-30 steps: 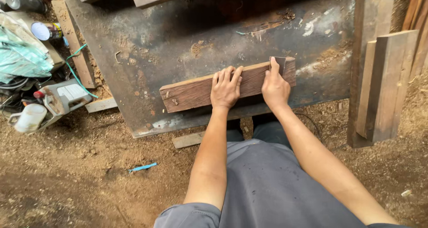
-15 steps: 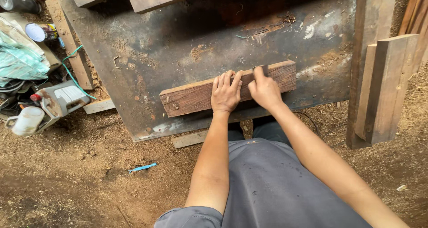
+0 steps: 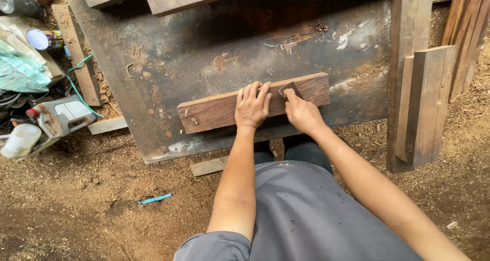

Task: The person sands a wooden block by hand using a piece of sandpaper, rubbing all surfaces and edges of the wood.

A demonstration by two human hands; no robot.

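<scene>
The wooden plank (image 3: 219, 109) lies flat on the dark metal tabletop (image 3: 204, 51), slanting up to the right, near its front edge. The left hand (image 3: 252, 108) presses down on the middle of the plank, fingers (image 3: 255, 91) spread flat and straight, gripping nothing, just pinning it. The right hand (image 3: 302, 113) sits just beside it, fingers curled tight round a small dark sanding pad (image 3: 290, 89) held against the plank's top face. To do this well, I reckon the pad wants to stay flat on the wood, stroking along the grain, with steady weight from the left hand so the plank can't skid. Off to the left on the sawdust floor (image 3: 76, 205) there's a grey power tool (image 3: 61, 117); more boards (image 3: 423, 102) lean at the right.
</scene>
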